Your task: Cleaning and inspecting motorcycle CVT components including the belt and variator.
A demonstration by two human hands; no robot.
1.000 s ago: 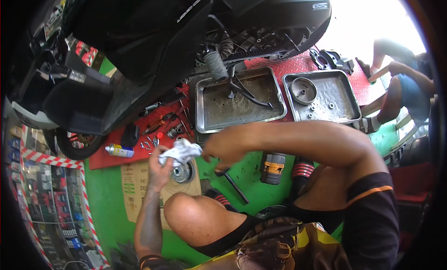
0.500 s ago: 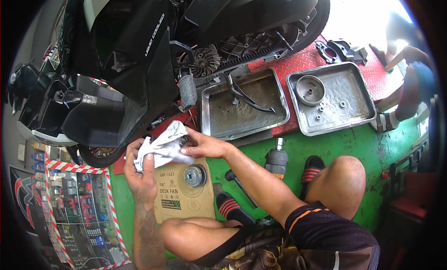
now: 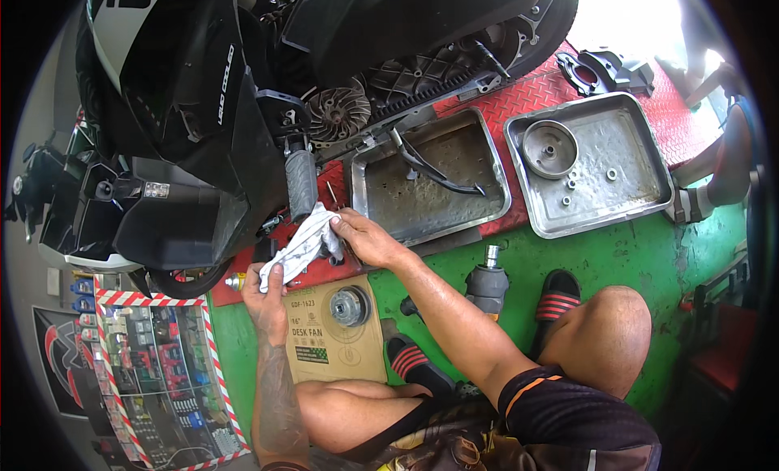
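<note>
Both hands (image 3: 268, 306) (image 3: 369, 240) gripping, slightly apart, left forearm (image 3: 280, 390) near upright, right forearm (image 3: 450, 307) slanting up leftward

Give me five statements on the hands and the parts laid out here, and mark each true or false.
1. The left hand and the right hand both hold the white cloth. True.
2. The white cloth is spotless. False: it has grey smudges.
3. A dark round part rests on the cardboard sheet. True.
4. The right-hand tray is empty. False: a round metal drum and small metal pieces lie in that tray.
5. The black sandals have red stripes. True.
</note>
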